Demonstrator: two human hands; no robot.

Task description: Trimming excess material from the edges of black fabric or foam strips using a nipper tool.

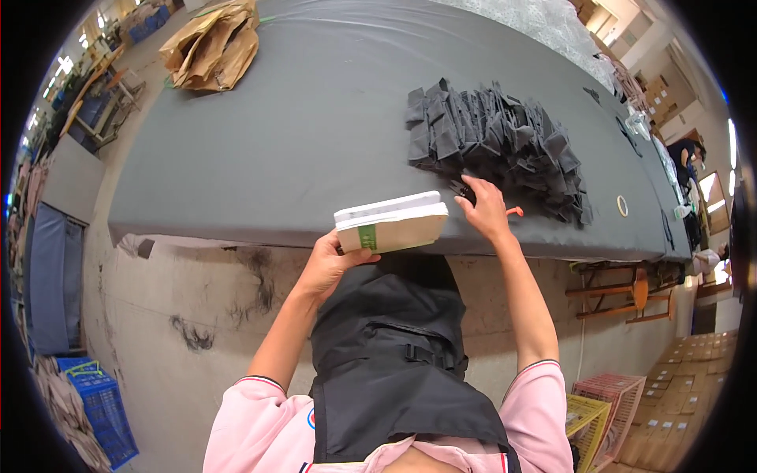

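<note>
My left hand (327, 264) is closed round the left end of a banded stack of white and tan slabs (402, 229), which look like paper or card. A green strip crosses the stack's near face, close to my thumb. The stack is tilted up at the table's front edge. To its right, my right hand (485, 206) has its fingers and thumb bent round a small dark thing (467, 191) whose kind I cannot make out. Beside that wrist an orange-red tip (515, 211) shows on the table. Just beyond lies a heap of folded black fabric pieces (497, 134).
A grey covered table (300, 134) spans the view. On it are a crumpled brown paper bag (213, 47), a pale tape ring (622, 206) and clear plastic wrap (544, 31). Wooden stools (631, 292) and crates (98, 406) stand on the floor. Another person (688, 158) is at the far right.
</note>
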